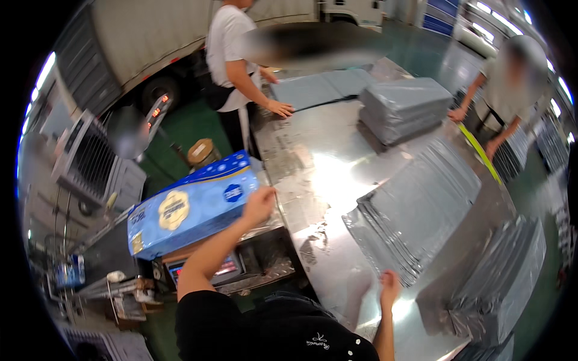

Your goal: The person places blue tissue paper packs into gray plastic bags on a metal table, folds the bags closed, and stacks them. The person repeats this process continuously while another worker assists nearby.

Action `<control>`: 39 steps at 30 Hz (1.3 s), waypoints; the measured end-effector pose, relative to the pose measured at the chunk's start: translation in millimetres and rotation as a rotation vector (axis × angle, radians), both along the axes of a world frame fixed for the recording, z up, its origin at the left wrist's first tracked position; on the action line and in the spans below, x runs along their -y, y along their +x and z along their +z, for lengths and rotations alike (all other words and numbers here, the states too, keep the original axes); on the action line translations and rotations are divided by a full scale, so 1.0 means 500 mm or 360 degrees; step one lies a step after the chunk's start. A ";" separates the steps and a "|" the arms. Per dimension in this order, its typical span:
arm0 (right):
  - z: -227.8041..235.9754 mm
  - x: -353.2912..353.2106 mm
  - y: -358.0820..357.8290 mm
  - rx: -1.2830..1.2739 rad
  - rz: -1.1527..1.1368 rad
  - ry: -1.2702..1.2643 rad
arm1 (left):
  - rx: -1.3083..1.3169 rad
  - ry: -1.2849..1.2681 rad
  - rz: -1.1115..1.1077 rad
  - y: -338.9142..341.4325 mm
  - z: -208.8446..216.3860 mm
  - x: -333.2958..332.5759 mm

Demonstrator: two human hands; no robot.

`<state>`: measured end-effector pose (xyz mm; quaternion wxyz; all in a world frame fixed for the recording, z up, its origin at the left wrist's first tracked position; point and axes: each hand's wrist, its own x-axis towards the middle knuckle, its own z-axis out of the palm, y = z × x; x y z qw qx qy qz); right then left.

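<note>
A large blue, plastic-wrapped package [208,207] with a cream emblem lies tilted at my left. My left hand [259,205] is at its right end, fingers curled in. Whether the fingers grip the wrap or only press on it is hidden. Beneath the package are some brown cardboard and a dark weighing scale [227,268] with red digits. At the right, my right hand [389,290] hovers by the near corner of a fanned stack of grey plastic bags [421,204] on the metal table [313,150]. Its fingers are loosely apart and hold nothing I can see.
A co-worker's hands [280,109] rest by flat grey bags [322,89] across the table. Another person [512,90] stands at the far right beside a yellow-green strip [480,153]. More grey bundles [406,108] [503,277] stand on the table. A conveyor belt [108,253] runs at the left.
</note>
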<state>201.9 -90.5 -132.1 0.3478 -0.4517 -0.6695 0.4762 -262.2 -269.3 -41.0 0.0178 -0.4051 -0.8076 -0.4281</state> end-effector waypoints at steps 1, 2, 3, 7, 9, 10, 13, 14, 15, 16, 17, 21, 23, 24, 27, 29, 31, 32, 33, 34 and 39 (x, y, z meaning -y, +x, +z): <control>0.064 0.049 -0.107 0.0330 0.0370 0.0094 | 0.0641 0.0118 0.0106 -0.035 0.077 0.062; 0.105 0.099 -0.197 0.0286 0.0736 -0.0015 | -0.0135 0.0074 0.0087 -0.103 0.093 0.158; 0.068 0.130 -0.264 0.0238 0.0955 -0.0038 | -0.0331 -0.0007 0.0243 -0.163 0.099 0.239; 0.082 0.259 -0.468 0.0216 0.1562 -0.0183 | -0.0878 -0.0606 0.0938 -0.295 0.119 0.463; 0.057 0.313 -0.529 0.0264 0.1777 -0.0144 | -0.0837 -0.0918 0.1127 -0.330 0.088 0.534; 0.041 0.333 -0.546 0.0313 0.1863 -0.0076 | -0.0766 -0.1035 0.1041 -0.342 0.093 0.519; 0.010 0.418 -0.577 0.0343 0.1995 -0.0440 | -0.0773 -0.1279 0.0750 -0.320 0.118 0.443; -0.009 0.445 -0.580 0.0237 0.2014 -0.0512 | -0.0789 -0.1182 0.0663 -0.301 0.127 0.417; -0.028 0.466 -0.584 0.0287 0.2059 -0.0914 | -0.0609 -0.1231 0.0520 -0.287 0.144 0.399; -0.039 0.477 -0.592 0.0307 0.2080 -0.1316 | -0.0442 -0.1282 0.0366 -0.274 0.164 0.375; -0.030 0.479 -0.593 0.0275 0.2017 -0.1463 | -0.0185 -0.1358 0.0178 -0.263 0.185 0.343; 0.014 0.464 -0.597 -0.0129 0.1859 -0.1332 | -0.0009 -0.1220 0.0003 -0.230 0.097 0.268; 0.050 0.440 -0.566 -0.0297 0.1480 -0.1052 | 0.0013 -0.1189 -0.0172 -0.149 0.158 0.166; 0.056 0.436 -0.550 -0.0347 0.1254 -0.0833 | 0.0001 -0.1103 -0.0208 -0.132 0.165 0.127; 0.148 0.370 -0.489 -0.0462 0.0575 -0.0636 | 0.0034 -0.0810 -0.0310 -0.070 0.192 -0.004; 0.245 0.289 -0.439 -0.0537 0.0196 -0.0475 | 0.0003 -0.0505 -0.0391 -0.023 0.231 -0.113; 0.312 0.200 -0.380 -0.0758 -0.0066 -0.0144 | 0.0142 -0.0200 -0.0429 0.065 0.290 -0.228; 0.338 0.163 -0.342 -0.0557 -0.0222 0.0190 | 0.0142 -0.0070 -0.0432 0.117 0.313 -0.277; 0.374 0.128 -0.290 -0.0343 -0.0388 0.0527 | 0.0287 0.0062 -0.0464 0.190 0.352 -0.307; 0.434 0.112 -0.249 -0.0099 -0.0486 0.0667 | 0.0449 0.0215 -0.0525 0.223 0.333 -0.343; 0.680 0.133 -0.050 0.0729 -0.0703 0.1001 | 0.0787 0.0519 -0.0864 0.511 0.248 -0.447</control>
